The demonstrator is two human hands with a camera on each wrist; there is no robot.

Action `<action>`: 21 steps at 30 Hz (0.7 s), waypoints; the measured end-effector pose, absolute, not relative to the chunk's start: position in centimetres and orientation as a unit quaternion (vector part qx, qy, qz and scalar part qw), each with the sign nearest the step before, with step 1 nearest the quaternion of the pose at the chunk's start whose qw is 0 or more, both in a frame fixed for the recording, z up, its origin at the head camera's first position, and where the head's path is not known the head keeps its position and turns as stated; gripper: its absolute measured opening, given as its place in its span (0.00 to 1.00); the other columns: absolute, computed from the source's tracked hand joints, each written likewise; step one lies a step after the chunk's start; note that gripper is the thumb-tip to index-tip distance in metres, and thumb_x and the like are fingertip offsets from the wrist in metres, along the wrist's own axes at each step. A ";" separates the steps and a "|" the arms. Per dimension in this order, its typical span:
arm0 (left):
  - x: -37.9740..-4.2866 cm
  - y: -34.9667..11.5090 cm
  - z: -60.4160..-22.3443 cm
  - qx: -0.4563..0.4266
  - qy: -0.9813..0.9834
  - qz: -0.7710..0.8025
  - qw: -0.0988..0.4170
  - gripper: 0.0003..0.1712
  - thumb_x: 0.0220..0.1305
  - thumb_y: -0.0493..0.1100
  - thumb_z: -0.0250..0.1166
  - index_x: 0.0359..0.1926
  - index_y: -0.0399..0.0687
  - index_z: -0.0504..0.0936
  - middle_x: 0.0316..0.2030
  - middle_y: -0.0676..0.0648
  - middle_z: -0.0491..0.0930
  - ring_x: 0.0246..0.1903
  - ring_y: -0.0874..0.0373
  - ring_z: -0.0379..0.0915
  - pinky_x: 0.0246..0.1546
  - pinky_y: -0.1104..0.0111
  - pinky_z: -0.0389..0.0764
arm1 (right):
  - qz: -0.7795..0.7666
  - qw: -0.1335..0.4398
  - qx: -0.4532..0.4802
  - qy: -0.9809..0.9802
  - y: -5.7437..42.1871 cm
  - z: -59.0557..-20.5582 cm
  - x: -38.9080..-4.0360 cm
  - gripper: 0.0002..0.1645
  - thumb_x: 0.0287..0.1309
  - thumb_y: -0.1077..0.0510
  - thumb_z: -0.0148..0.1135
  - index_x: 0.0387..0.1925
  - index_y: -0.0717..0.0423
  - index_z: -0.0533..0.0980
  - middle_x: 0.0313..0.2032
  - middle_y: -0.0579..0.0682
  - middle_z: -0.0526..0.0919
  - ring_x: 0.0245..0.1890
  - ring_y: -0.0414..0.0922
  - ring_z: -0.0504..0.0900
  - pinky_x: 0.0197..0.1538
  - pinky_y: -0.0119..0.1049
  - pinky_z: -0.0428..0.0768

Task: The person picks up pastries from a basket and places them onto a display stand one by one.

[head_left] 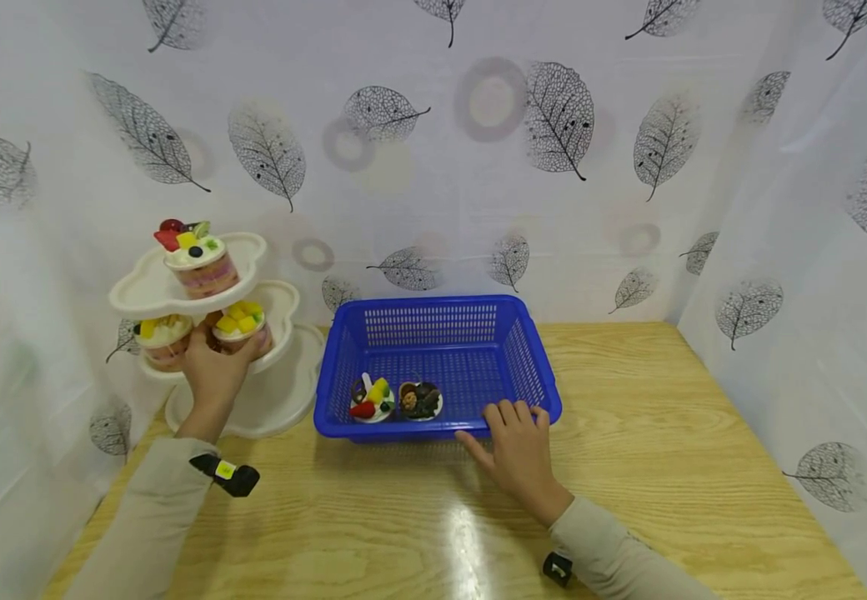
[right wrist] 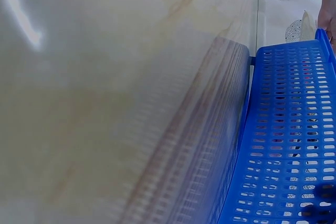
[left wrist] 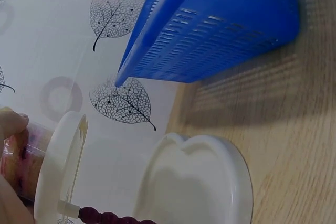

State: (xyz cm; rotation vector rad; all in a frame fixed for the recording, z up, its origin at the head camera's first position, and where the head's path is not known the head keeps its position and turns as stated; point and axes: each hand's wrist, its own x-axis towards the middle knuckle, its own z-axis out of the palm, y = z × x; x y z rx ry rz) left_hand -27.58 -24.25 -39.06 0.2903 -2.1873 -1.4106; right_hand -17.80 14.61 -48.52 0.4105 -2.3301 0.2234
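On the middle tier of a white tiered stand [head_left: 133, 292], my left hand [head_left: 216, 367] grips a dessert cup topped with yellow fruit [head_left: 241, 323]. In the left wrist view, fingers [left wrist: 13, 124] wrap the clear side of that cup [left wrist: 32, 153] beside the tier's rim. Another dessert cup [head_left: 165, 340] sits left of the hand, and a fruit-topped one [head_left: 204, 267] stands on the top tier. My right hand [head_left: 516, 454] holds the near rim of a blue plastic basket [head_left: 433, 429], fingers curled over the edge. Inside lie a fruit-topped cup [head_left: 372, 402] and a chocolate-topped cup [head_left: 420, 402].
The stand's broad bottom tier [head_left: 283, 408] rests on the wooden table [head_left: 628, 433], left of the basket. A leaf-printed white curtain [head_left: 433, 192] hangs behind the table and along both sides.
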 end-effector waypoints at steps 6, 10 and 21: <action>-27.4 -24.3 -39.2 0.093 -0.817 -0.506 0.260 0.44 0.51 0.43 0.74 0.67 0.36 0.64 0.63 0.38 0.68 0.64 0.49 0.63 0.65 0.57 0.66 | 0.083 0.374 0.157 -0.910 14.7 -48.5 -17.8 0.40 0.62 0.24 0.36 0.31 0.54 0.74 0.28 0.52 0.77 0.32 0.53 0.74 0.42 0.56 0.67; -26.9 -24.3 -39.0 0.090 -0.824 -0.499 0.252 0.45 0.51 0.43 0.74 0.67 0.36 0.63 0.65 0.37 0.67 0.65 0.47 0.61 0.65 0.54 0.65 | 0.085 0.373 0.155 -0.911 14.6 -48.6 -17.8 0.40 0.62 0.24 0.37 0.30 0.55 0.74 0.28 0.52 0.77 0.32 0.54 0.74 0.42 0.56 0.67; -23.3 -23.7 -38.3 0.111 -0.840 -0.507 0.161 0.49 0.54 0.47 0.72 0.71 0.38 0.57 0.70 0.35 0.56 0.68 0.38 0.53 0.67 0.48 0.58 | 0.087 0.369 0.157 -0.912 14.5 -48.6 -17.8 0.40 0.62 0.24 0.37 0.31 0.55 0.74 0.29 0.52 0.77 0.32 0.54 0.73 0.42 0.56 0.67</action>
